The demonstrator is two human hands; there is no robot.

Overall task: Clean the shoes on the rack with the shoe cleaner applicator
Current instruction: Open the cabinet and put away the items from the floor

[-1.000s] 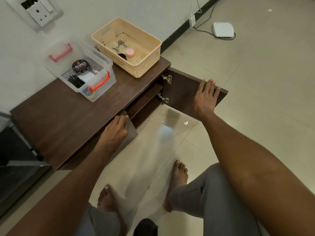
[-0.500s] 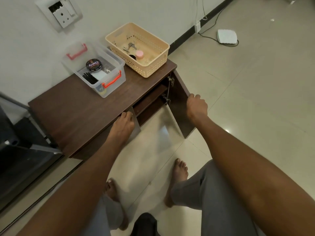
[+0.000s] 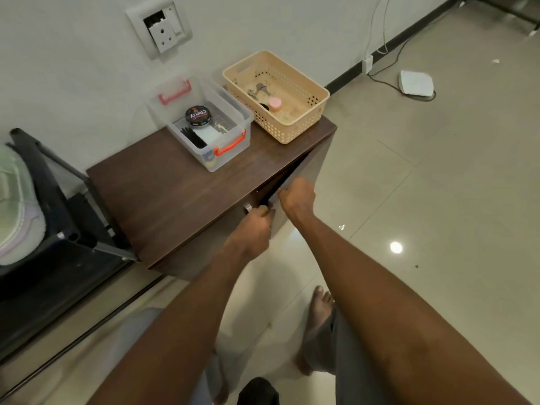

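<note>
Both hands are at the front of the cabinet (image 3: 187, 197), on its two doors. Left hand (image 3: 255, 222) has its fingers curled over the top edge of the left door, beside the small metal knob (image 3: 247, 207). Right hand (image 3: 298, 195) is fisted round the top edge of the right door (image 3: 314, 165), which stands just ajar; a dark gap shows between door and cabinet top.

Shoes and rack: not visible, presumably inside the cabinet, can't confirm. Applicator: can't pick it out for sure. Likeliest spot is the clear box (image 3: 204, 127) on the cabinet top toward the wall, which holds a black polish tin (image 3: 198, 115) and a dark brush-like item. The beige basket (image 3: 277, 95) sits just beside the box, at the cabinet's right end.

Step in hand, as I read it: working the doors.

How to do it well:
- Move both doors evenly and slowly so the top doesn't jolt; box and basket sit near the front edge.
- Keep fingertips out of the gap between the door edges; pinch risk.
- Bare feet are right below the doors, so mind the swing.
</note>
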